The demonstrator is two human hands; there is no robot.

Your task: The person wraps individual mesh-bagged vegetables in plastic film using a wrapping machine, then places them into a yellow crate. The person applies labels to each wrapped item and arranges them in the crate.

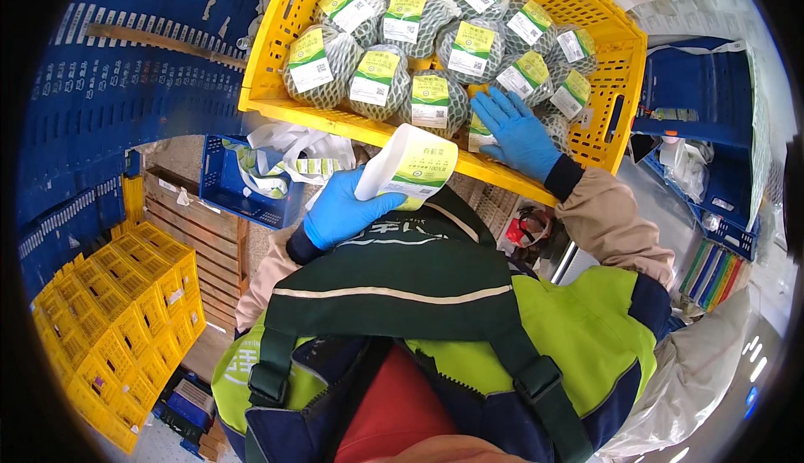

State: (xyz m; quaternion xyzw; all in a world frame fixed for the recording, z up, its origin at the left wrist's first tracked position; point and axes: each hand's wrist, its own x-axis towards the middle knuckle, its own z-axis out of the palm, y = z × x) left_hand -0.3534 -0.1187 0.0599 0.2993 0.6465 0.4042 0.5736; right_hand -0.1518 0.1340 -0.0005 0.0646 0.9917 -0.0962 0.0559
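Observation:
In front of me stands a yellow plastic crate (356,131) filled with several netted bags of round produce (480,47), most bearing a green, yellow and white label. What the produce is, I cannot make out. My left hand (345,213), in a blue glove, grips a roll of labels (419,168) just outside the crate's near side. Inside the near right part of the crate, my blue-gloved right hand (523,138) lies with fingers stretched over a label (480,135) on one bag. That bag is mostly hidden by the hand.
Stacked yellow crates (126,312) stand at lower left, beside a wooden pallet (197,245). A blue crate (260,199) holding label backing strips is left of my left hand. Tall blue crates (151,69) line the left. Another blue crate (712,162) with plastic bags is at right.

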